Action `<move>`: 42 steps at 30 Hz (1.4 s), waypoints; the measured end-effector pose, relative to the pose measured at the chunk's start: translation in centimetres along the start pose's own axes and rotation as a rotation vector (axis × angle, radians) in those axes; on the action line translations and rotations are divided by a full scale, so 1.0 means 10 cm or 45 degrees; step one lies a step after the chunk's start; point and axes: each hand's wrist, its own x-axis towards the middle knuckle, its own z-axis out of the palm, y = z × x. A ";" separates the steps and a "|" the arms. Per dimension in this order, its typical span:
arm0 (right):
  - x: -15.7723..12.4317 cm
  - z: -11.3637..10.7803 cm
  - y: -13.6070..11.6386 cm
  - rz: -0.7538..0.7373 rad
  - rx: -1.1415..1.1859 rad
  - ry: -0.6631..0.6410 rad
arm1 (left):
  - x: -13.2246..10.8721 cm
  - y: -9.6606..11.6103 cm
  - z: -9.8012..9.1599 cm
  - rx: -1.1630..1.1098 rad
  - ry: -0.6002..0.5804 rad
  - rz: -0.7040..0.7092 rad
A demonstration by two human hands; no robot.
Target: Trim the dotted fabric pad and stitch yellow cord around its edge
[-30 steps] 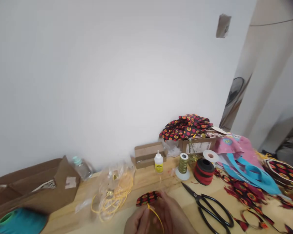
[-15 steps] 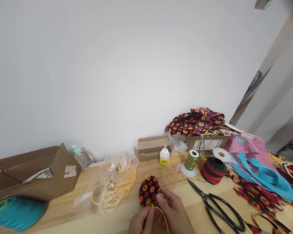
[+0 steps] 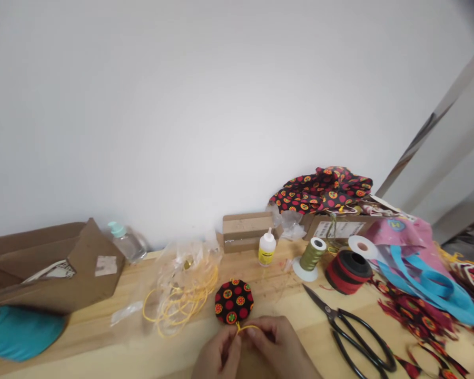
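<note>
A round fabric piece (image 3: 234,301), black with red dots and orange-yellow flowers, lies just beyond my fingertips. From its near edge comes a thin yellow cord (image 3: 248,327). My left hand (image 3: 219,351) pinches the cord close to where it meets the round piece. Thumb and fingers of my right hand (image 3: 278,345) are closed on the same cord a little to the right, and the cord bows between the two hands. Black-handled scissors (image 3: 351,331) lie with blades part-way apart to the right of my right hand.
Behind stand a glue bottle (image 3: 267,248), a green thread spool (image 3: 313,258) and a red-and-black ribbon roll (image 3: 347,271). Left are a plastic bag with yellow cord (image 3: 185,287), a pump bottle (image 3: 127,243), a cardboard box (image 3: 82,273) and a teal thread cone (image 3: 21,332). Fabric scraps (image 3: 414,310) lie right.
My right hand has let go of the round piece's edge and moved down onto the cord. The round piece now shows its whole face. The view has shifted slightly.
</note>
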 end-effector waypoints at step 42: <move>-0.04 -0.05 -0.23 -0.400 -0.421 0.112 | -0.06 0.18 0.00 0.102 -0.275 0.022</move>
